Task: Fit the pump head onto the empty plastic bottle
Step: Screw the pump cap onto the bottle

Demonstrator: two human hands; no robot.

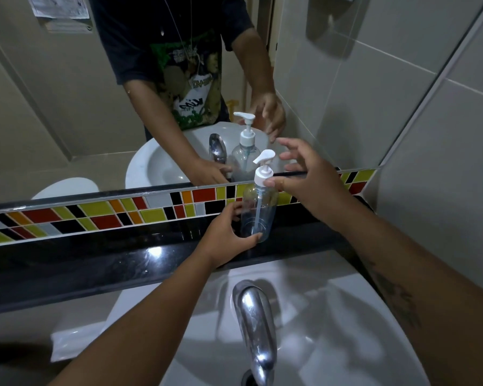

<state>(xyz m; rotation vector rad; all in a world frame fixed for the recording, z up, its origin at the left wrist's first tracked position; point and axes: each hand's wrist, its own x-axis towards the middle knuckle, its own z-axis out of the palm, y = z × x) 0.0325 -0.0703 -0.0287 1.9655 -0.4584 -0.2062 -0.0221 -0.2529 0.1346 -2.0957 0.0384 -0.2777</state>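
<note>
Standing upright on the black tabletop (129, 263) behind the sink (346, 316), clear plastic bottle (258, 211) with white pump head (263, 169) seated on its neck. Left hand (227, 236) wrapped around the bottle's base; right hand (310, 179) spread wide, fingertips touching the pump collar. Mirror (67, 107) just behind.

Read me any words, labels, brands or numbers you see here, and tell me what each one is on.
Nothing here reads with certainty.
Clear plastic bottle: no label or print visible.
White pump head: no marking visible.
Mirrored black T-shirt graphic: lettering shows, reversed by the mirror and too blurred to quote.
White paper notice on the mirrored wall: printed lines too small to read.
Chrome faucet: no brand visible.
</note>
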